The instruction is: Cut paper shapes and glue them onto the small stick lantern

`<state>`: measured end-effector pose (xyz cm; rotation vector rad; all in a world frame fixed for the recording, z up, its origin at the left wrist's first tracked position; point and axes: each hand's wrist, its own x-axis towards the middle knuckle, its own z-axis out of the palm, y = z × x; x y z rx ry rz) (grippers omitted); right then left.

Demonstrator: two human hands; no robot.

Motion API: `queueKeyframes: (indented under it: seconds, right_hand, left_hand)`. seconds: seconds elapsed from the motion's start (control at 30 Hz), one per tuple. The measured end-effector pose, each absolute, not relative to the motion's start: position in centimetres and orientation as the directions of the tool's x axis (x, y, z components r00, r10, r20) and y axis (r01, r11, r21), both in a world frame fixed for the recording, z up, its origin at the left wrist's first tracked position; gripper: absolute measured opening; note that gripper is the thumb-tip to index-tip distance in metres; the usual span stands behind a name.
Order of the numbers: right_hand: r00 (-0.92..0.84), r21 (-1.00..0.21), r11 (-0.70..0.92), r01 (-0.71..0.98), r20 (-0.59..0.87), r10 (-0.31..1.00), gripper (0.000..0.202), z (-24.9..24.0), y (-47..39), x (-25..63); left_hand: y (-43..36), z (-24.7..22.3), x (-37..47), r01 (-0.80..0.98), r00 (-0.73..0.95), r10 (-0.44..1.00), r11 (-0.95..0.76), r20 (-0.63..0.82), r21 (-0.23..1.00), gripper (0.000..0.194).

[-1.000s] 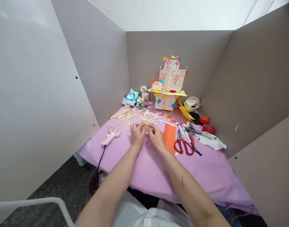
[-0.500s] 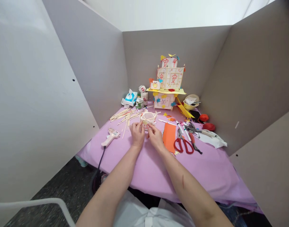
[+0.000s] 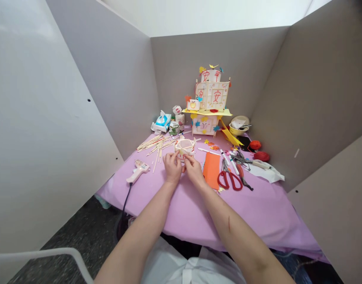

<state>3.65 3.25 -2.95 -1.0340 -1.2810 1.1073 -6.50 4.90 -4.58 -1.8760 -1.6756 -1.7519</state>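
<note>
A small many-sided box of wooden sticks and white paper panels (image 3: pixel 185 144) stands on the cloth in front of me, with red drawing on its sides. Its front wall is between my hands. My left hand (image 3: pixel 172 167) pinches at the front left of that wall, and my right hand (image 3: pixel 194 170) pinches at the front right. A small yellow patch (image 3: pixel 181 151) shows on the wall near my left fingertips; whether it is a paper cutout I cannot tell. My fingers hide the lower front of the box.
A decorated paper tower (image 3: pixel 212 96) stands at the back. Loose wooden sticks (image 3: pixel 160 142) and a glue gun (image 3: pixel 138 170) lie left. Orange paper (image 3: pixel 211 170), red-handled scissors (image 3: pixel 229 180), pliers (image 3: pixel 244 177), markers (image 3: pixel 234 167) and red yarn (image 3: pixel 261 156) lie right. Grey partitions (image 3: pixel 216 51) enclose the table.
The camera view has shifted slightly. Both hands stay at the front of the box, with the right fingertips a little changed in position.
</note>
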Motion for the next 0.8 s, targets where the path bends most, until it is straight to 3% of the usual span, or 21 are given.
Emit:
queueKeyframes:
  seconds: [0.3, 0.8]
  right_hand:
    - [-0.062, -0.977, 0.171, -0.126, 0.18, 0.982, 0.052, -3.37, 3.63, 3.58]
    - [-0.091, -0.961, 0.102, -0.257, 0.129, 0.987, 0.057, -2.98, 3.61, 3.5]
  left_hand:
    - [4.61, -4.12, -6.21, 0.612, -0.323, 0.683, -0.378, 0.655, 0.695, 0.036]
    - [4.76, -4.31, -6.33, 0.585, -0.325, 0.671, -0.411, 0.667, 0.699, 0.035]
